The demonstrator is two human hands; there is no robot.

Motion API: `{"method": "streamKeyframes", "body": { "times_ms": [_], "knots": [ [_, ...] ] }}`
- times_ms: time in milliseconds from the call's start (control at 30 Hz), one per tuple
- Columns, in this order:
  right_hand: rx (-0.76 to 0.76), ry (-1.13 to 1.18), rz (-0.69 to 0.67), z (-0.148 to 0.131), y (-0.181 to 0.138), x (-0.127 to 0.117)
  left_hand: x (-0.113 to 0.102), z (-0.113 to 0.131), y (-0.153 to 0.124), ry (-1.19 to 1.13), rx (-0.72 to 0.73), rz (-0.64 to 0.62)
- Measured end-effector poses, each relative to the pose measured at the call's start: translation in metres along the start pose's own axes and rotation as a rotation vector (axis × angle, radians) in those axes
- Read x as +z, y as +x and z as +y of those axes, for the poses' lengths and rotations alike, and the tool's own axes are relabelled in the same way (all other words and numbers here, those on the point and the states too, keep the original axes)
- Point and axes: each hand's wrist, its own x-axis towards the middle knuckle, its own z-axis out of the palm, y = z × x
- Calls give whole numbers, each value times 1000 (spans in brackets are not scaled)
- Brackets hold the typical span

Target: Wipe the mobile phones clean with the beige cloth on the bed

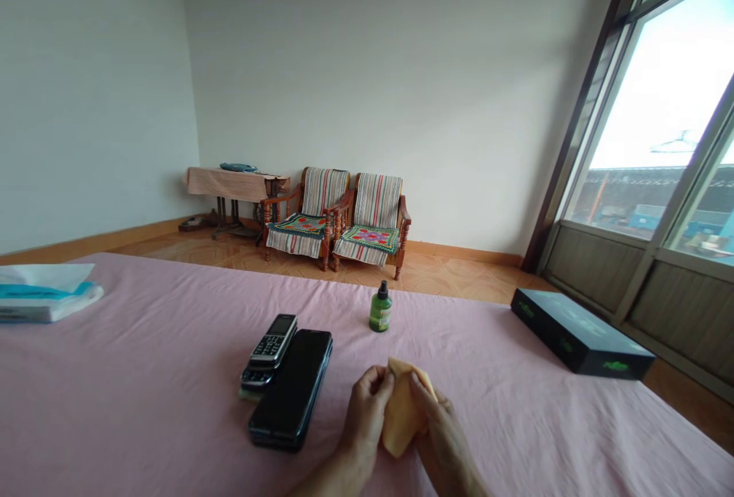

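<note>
Between my two hands is a small tan-yellow cloth [401, 420], held up off the bed and partly folded. My left hand [365, 409] pinches its left edge between thumb and fingers. On the other side, my right hand [439, 420] grips it with the thumb pressed on the front; the fingers behind are hidden. A small green bottle [380, 312] with a black cap stands upright just beyond my hands. To the left lies a black smartphone [295, 386], apparently on top of another. Against it rests a keypad phone [274, 342], stacked over a second phone [256, 378].
A pink sheet [172, 359] covers the bed surface. A black box [579, 332] lies at the right, and a tissue pack [49, 294] at the far left. Beyond the edge stand two wooden armchairs [372, 214] and a cloth-covered table [229, 183]. Windows [631, 160] line the right.
</note>
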Motion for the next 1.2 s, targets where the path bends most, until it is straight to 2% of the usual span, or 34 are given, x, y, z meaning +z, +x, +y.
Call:
{"method": "streamKeyframes", "body": {
  "times_ms": [233,400,567,633,700,800,833,867,933,1033,1100,1200],
  "knots": [
    [3,8,52,2,3,-4,3,7,-6,150,82,13],
    [-19,51,96,2,7,-11,4,7,-7,233,147,77],
    [2,40,105,2,7,-14,6,18,-25,334,247,129],
    [23,46,121,3,7,-15,1,31,-39,398,301,62],
    [38,56,135,4,7,-17,-12,49,-54,575,424,-170],
    [51,58,136,7,8,-19,-45,78,-74,870,629,-411],
    [56,52,134,7,8,-19,-58,87,-79,969,743,-426],
    [62,44,131,8,8,-19,-72,96,-83,1095,786,-375],
    [68,26,123,8,7,-18,-97,108,-87,1302,828,-171],
    [63,-8,98,7,6,-17,-123,116,-86,1530,767,63],
    [50,-45,90,7,6,-17,-130,114,-82,1608,714,119],
    [22,-115,90,7,5,-15,-132,107,-72,1673,669,132]
  ]
}}
